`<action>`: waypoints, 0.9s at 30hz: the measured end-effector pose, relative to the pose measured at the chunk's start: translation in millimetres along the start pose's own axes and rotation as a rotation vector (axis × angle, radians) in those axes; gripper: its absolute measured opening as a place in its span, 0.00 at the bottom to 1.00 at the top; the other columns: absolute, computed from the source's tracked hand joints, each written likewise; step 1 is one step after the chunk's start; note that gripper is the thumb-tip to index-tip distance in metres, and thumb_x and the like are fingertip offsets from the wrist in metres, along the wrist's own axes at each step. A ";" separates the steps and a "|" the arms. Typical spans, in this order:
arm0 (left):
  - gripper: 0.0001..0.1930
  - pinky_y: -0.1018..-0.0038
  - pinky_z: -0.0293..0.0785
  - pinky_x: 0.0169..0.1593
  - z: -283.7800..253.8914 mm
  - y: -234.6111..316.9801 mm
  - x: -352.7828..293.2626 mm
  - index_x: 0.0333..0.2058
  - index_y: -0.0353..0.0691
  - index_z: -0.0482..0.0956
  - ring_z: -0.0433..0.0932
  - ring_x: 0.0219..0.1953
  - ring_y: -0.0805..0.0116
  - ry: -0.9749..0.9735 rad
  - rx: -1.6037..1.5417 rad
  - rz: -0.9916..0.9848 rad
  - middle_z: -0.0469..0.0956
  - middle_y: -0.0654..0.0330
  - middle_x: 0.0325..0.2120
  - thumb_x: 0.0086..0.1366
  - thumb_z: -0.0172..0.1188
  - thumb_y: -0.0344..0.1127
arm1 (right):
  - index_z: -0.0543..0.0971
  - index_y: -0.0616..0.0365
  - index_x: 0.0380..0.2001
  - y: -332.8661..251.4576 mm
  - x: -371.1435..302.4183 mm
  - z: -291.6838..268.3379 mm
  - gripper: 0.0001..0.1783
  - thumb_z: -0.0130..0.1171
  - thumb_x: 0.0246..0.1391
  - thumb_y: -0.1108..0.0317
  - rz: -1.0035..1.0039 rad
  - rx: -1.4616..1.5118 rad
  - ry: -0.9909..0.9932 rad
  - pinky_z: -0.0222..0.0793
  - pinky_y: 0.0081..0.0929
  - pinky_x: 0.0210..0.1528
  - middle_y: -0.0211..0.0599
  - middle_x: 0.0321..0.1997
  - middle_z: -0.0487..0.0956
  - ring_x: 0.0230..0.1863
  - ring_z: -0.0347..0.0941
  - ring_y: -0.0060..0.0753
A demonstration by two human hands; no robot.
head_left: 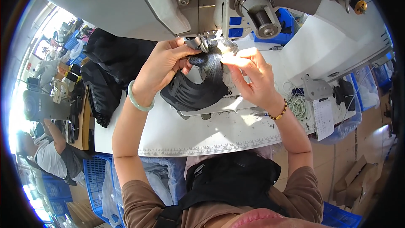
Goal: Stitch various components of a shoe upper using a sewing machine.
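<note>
The surface point(168, 137) offers passage in front of the shoe upper point(198, 95); the sewing machine head point(200, 14) blocks above, black uppers point(101, 86) left, coiled cord point(298, 106) right.

Left fingers point(184, 52): tips partly hidden behind machine foot point(204, 44) and upper point(196, 93). Right fingers point(243, 63): tips washed out by glare, grip unclear. Upper between fingers: far end lost behind foot, in glare. Machine point(114, 0) above fingers: cut off by top edge. Paper point(324, 120) right of fingers: print too small. Person point(50, 160) far left of fingers: blurred.
</note>
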State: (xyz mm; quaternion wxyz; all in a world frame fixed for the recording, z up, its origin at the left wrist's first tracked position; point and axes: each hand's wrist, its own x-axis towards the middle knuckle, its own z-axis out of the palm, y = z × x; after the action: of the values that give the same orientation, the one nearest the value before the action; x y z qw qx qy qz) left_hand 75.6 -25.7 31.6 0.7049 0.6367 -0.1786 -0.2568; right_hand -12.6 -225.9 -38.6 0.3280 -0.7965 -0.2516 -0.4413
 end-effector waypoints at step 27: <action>0.12 0.79 0.72 0.27 41.2 -107.8 -184.2 0.40 0.23 0.72 0.74 0.23 0.71 0.565 -0.243 0.382 0.76 0.55 0.27 0.64 0.52 0.29 | 0.73 0.63 0.37 -97.8 41.2 49.9 0.10 0.59 0.56 0.69 0.472 0.642 -0.616 0.57 0.11 0.27 0.20 0.28 0.72 0.25 0.62 0.07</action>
State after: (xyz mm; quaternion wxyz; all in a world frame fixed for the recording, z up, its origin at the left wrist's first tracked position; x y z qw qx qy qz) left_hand -110.9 43.5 -56.0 0.8321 0.5494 -0.0606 0.0462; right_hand -33.3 -119.8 6.8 0.5579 -0.7838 -0.2728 0.0002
